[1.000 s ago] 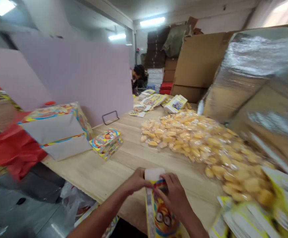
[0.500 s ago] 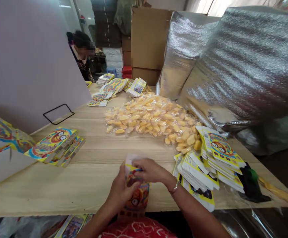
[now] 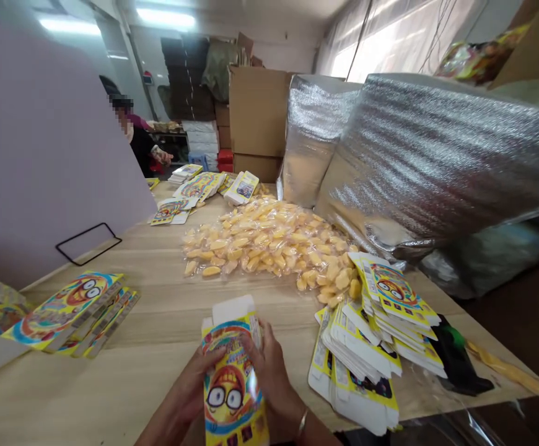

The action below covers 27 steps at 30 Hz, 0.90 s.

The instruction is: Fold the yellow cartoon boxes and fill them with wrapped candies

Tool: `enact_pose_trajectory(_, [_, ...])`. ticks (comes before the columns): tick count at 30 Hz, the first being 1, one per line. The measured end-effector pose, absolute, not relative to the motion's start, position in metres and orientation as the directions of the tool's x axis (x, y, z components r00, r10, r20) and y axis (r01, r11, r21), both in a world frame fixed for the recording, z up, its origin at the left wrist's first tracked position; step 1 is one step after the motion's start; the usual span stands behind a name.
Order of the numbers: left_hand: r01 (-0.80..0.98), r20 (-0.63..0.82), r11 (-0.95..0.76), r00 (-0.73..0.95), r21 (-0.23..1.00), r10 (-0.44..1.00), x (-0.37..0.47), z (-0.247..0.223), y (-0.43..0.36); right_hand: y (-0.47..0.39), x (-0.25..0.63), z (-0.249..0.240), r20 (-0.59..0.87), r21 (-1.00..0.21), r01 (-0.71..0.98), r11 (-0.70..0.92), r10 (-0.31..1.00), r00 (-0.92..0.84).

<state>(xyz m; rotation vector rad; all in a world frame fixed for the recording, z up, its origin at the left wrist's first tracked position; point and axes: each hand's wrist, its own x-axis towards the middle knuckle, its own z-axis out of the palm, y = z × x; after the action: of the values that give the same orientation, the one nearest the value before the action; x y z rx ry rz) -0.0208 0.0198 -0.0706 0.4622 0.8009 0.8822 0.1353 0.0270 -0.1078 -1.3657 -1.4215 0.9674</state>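
A yellow printed carton, with a cartoon face in glasses on its front, is held upright close to my body. Its white top flap stands up, folded outward. My left hand grips the carton's left side, thumb across the front. On the other side my right hand closes round the right edge, fingers partly behind it. Beyond the carton lies a heap of yellow pieces in clear wrappers. Right of my hands is a messy pile of flat cartons.
Several standing cartons line up at left, near a black wire frame and a pale panel. More cartons lie at the back. Silver foil bags and a cardboard box rise behind. A person is at far left.
The carton has turned upright with its front facing me, and my right hand has moved from its top to its right side. The view has tilted up; the person's pose has changed.
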Motion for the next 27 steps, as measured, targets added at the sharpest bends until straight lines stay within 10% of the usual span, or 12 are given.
enact_pose_trajectory(4, [-0.504,-0.458,0.653,0.465,0.566,0.757,-0.014,-0.078,0.017,0.021,0.131,-0.139,0.015,-0.958,0.285,0.001,0.999,0.044])
enact_pose_trajectory(13, [-0.280,-0.305,0.284,-0.035,0.917,0.952,-0.023,-0.082,0.011,0.027,0.150,-0.118,-0.010,-0.985,0.167,0.030,0.972,-0.235])
enact_pose_trajectory(22, [-0.070,-0.284,0.291,0.092,0.954,0.954,-0.028,-0.075,0.015,0.032,0.165,-0.103,-0.034,-0.991,-0.099,-0.091,0.881,-0.473])
enact_pose_trajectory(27, [0.061,-0.197,0.195,0.029,0.979,0.980,-0.027,-0.058,0.011,0.012,0.164,-0.091,0.102,-0.993,0.024,0.111,0.964,-0.245])
